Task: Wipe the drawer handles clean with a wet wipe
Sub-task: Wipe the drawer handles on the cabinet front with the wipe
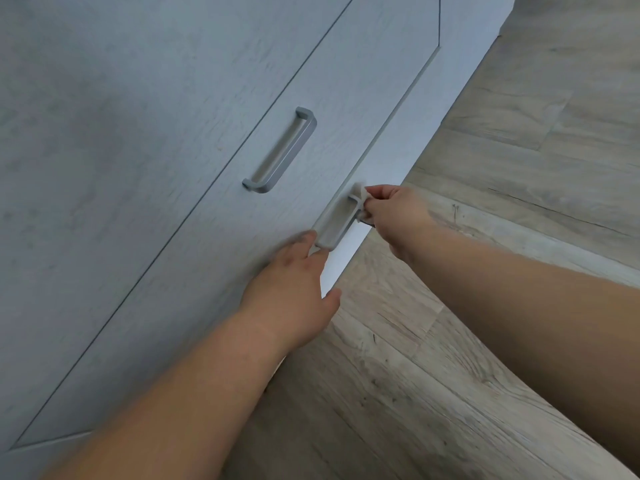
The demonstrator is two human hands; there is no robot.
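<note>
The two bare forearms lie nearest the camera, coming up from the bottom edge toward the lower handle (337, 225), which serves here as the landmark for everything else. Farthest left of that handle is the wide grey-blue cabinet front (121, 150), its wood-grain face crossed by thin diagonal seams between the drawer panels. The upper handle (280, 150), a grey bar with squared ends, sits up and to the left of the lower handle on the neighbouring drawer panel, well apart from both hands. Just below and left of the lower handle is the left hand (294, 299), somewhat blurred; its fingers are straight and loosely spread, the fingertips touching the drawer front at the near end of the bar, the thumb sticking out to the side over the pale edge of the cabinet, and it holds nothing. The lower handle itself is the same grey bar, mounted close to the drawer's edge. At its far end, on the right, is the wet wipe (360, 195), a small crumpled white piece pressed around the corner of the bar. The right hand (398, 220) pinches that wipe between curled fingers and thumb, just beside the handle's far end. Right of the lower handle and below both arms spreads the wood-look floor (502, 133) in grey-brown planks, meeting the cabinet's base.
</note>
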